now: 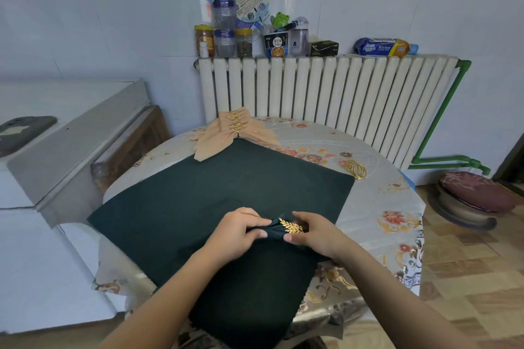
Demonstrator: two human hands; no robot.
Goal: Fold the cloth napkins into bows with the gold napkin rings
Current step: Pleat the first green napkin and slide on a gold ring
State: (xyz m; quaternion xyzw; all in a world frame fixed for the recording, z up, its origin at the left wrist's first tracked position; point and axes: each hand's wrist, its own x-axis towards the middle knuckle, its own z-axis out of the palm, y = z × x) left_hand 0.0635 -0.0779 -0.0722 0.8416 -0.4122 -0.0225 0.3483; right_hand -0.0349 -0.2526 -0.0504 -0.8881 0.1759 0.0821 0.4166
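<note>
A dark green folded napkin (273, 231) with a gold leaf napkin ring (291, 226) on it lies at the near middle of the table, on top of a spread dark green cloth (215, 190). My left hand (236, 231) grips the napkin's left side. My right hand (313, 231) pinches the napkin at the ring from the right. Several peach napkin bows with gold rings (235, 133) are stacked at the far edge of the table. A pile of loose gold rings (355, 168) lies at the right.
The round table (397, 207) has a floral cover. A white radiator (326, 91) behind it carries jars, bottles and a wipes pack. A white appliance (56, 150) stands at the left. On the wooden floor at the right sits a cushioned stool (473, 195).
</note>
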